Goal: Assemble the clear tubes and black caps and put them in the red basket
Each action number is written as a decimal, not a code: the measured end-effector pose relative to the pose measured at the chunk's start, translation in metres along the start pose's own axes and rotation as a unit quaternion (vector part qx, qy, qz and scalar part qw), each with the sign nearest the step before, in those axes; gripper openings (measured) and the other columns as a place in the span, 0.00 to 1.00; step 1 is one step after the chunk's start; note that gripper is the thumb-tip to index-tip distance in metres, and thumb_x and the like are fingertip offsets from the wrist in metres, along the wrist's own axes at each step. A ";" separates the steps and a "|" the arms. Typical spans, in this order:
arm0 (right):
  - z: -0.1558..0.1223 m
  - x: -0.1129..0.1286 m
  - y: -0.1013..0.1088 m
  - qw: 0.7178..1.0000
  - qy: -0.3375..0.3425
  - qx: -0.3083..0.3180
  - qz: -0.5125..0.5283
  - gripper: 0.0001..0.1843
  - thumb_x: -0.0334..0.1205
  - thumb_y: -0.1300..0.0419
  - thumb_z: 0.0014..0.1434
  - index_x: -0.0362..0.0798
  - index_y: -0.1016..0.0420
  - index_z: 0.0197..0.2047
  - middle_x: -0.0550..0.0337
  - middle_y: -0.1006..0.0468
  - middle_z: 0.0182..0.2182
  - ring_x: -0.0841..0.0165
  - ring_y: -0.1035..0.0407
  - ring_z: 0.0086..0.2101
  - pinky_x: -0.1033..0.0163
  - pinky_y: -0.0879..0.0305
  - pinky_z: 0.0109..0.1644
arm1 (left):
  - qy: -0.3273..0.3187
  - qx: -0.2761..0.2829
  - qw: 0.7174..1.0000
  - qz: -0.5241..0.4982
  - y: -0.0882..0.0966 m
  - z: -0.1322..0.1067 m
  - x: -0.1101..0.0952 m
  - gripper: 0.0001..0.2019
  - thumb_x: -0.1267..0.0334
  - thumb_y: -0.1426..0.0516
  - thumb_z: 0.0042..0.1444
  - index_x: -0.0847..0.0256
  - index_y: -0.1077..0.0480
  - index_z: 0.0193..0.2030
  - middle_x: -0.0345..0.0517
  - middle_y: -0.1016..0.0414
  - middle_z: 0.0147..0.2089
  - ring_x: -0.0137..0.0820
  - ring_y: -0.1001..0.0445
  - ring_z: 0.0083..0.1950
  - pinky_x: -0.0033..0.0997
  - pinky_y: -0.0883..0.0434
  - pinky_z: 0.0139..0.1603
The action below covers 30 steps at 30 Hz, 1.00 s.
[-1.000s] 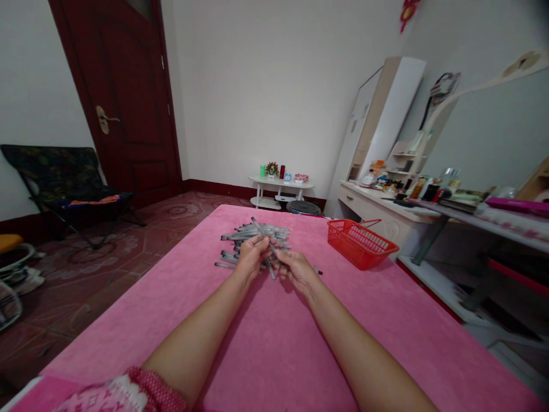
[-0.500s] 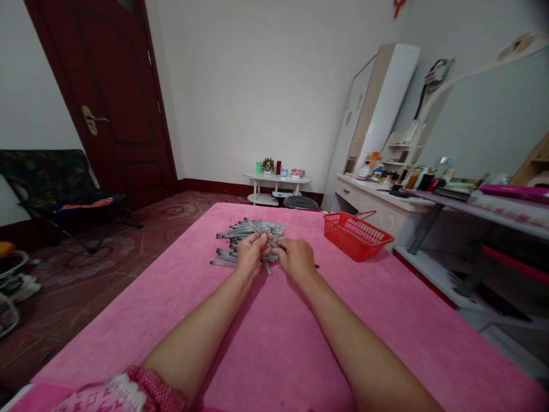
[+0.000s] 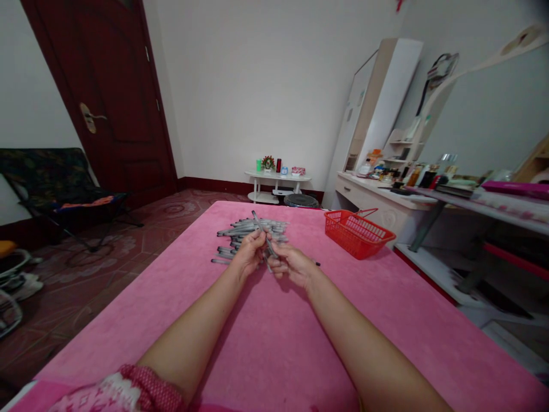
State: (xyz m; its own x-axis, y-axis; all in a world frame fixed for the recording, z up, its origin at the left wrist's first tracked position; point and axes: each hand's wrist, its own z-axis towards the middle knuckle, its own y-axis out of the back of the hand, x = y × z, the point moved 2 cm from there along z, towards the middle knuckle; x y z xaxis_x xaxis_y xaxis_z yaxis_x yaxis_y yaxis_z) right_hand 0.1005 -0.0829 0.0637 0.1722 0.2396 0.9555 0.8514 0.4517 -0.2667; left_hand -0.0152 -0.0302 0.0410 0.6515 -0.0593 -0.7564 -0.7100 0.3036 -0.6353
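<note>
My left hand (image 3: 250, 252) is closed in a pinch around a grey pen (image 3: 258, 221), whose dark end points up and away to the left. The fingers of my right hand (image 3: 297, 266) close on the pen's lower end, close beside the left fingertips. Another slim pen-like piece shows below the left fingers; whether a hand grips it I cannot tell. Just behind and left of my hands lies a pile of grey pens (image 3: 237, 230) with black ends. One more black tip (image 3: 318, 264) pokes out beyond my right wrist.
A pink cloth (image 3: 274, 343) covers the table. On its right far side stands a red plastic basket (image 3: 359, 239) with a raised handle. Beyond the table are a small white stand (image 3: 278, 178), a dressing table (image 3: 377, 197) with bottles, and a folding chair (image 3: 55, 183).
The held pen has swung steeper, its dark end rising. My right hand has turned so its fingers show beneath the pen. The basket and pile stay in place.
</note>
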 end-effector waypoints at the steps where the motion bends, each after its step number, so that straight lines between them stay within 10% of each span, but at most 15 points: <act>1: 0.000 -0.001 -0.001 1.000 -0.009 0.007 0.000 0.16 0.52 0.46 0.57 0.48 0.40 0.30 0.75 0.47 0.14 0.80 0.60 0.13 0.73 0.54 0.19 | 0.003 -0.003 1.000 0.008 0.000 0.000 0.000 0.14 0.64 0.33 0.42 0.64 0.31 0.35 0.39 0.28 0.28 0.26 0.27 0.26 0.20 0.33 0.20; 7: 0.006 -0.003 0.004 0.939 0.016 -0.168 -0.298 0.15 0.44 0.52 0.61 0.48 0.39 0.24 0.69 0.43 0.13 0.75 0.49 0.15 0.69 0.48 0.24 | 0.018 -0.090 0.993 0.076 0.002 0.005 0.006 0.11 0.66 0.34 0.43 0.65 0.29 0.33 0.45 0.25 0.28 0.33 0.23 0.29 0.26 0.29 0.25; 14: -0.002 -0.018 -0.010 0.677 0.029 -0.243 -0.694 0.12 0.38 0.46 0.57 0.43 0.23 0.33 0.40 0.22 0.34 0.54 0.28 0.39 0.56 0.39 0.40 | -0.083 -0.227 0.969 0.059 0.043 0.013 -0.028 0.05 0.67 0.39 0.50 0.65 0.31 0.30 0.43 0.24 0.28 0.28 0.23 0.31 0.26 0.27 0.34; 23: 0.007 -0.033 -0.041 0.701 0.107 -0.200 -0.676 0.17 0.49 0.45 0.59 0.47 0.30 0.46 0.49 0.24 0.42 0.60 0.29 0.42 0.60 0.38 0.40 | -0.114 -0.140 0.972 0.149 0.037 0.016 -0.021 0.15 0.60 0.34 0.42 0.66 0.28 0.36 0.48 0.22 0.33 0.32 0.22 0.32 0.27 0.25 0.32; 30: -0.012 0.009 0.047 0.663 0.066 -0.374 -0.644 0.09 0.42 0.41 0.56 0.47 0.25 0.36 0.48 0.25 0.38 0.58 0.33 0.42 0.58 0.42 0.41 | -0.128 -0.127 0.964 0.195 0.037 0.013 -0.020 0.20 0.56 0.33 0.37 0.67 0.27 0.35 0.49 0.22 0.30 0.33 0.23 0.28 0.30 0.26 0.30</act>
State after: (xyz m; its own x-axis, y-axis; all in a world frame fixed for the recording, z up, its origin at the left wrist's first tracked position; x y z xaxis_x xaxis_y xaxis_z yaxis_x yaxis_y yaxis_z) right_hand 0.1482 -0.0693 0.0615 -0.9381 -0.0310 0.3449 0.3327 -0.3574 0.8727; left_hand -0.0513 -0.0059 0.0351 0.3438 0.2588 -0.9027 -0.9354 0.0099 -0.3534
